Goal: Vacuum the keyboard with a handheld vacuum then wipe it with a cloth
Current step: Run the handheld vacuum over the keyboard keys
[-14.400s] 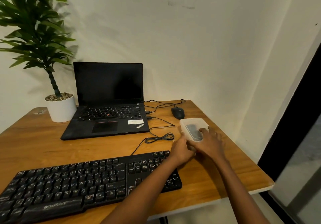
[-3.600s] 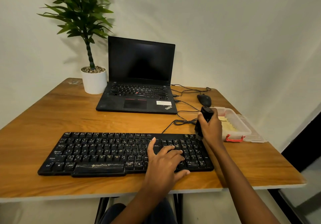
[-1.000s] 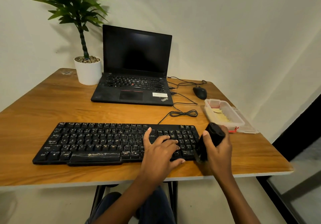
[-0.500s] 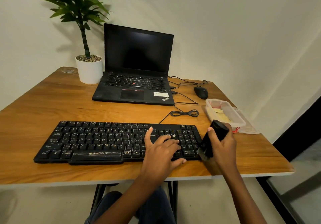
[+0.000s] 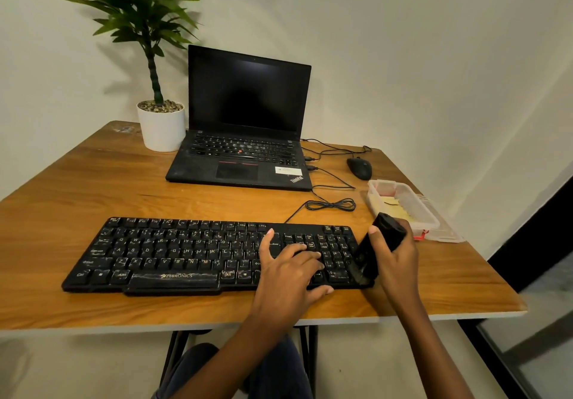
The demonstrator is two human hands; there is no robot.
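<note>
The keyboard (image 5: 214,253) is lying flat along the near edge of the table (image 5: 93,188), stiff and light enough to skid. The left hand (image 5: 291,271) is pressing down on its right half, fingers spread. At three o'clock, the right hand (image 5: 395,259) is gripping the handheld vacuum (image 5: 376,251) around its slim, rigid body, nozzle tilting down onto the corner keys.

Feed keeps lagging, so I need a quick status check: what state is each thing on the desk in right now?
Keyboard: flat on desk, dusty, pinned by left hand.
Handheld vacuum: gripped in right hand, nozzle down at keyboard's right end.
Laptop: lid open, screen dark.
Plastic box: open, lid beneath it.
Mouse: idle.
Keyboard cable: partly coiled.
Potted plant: upright.
</note>
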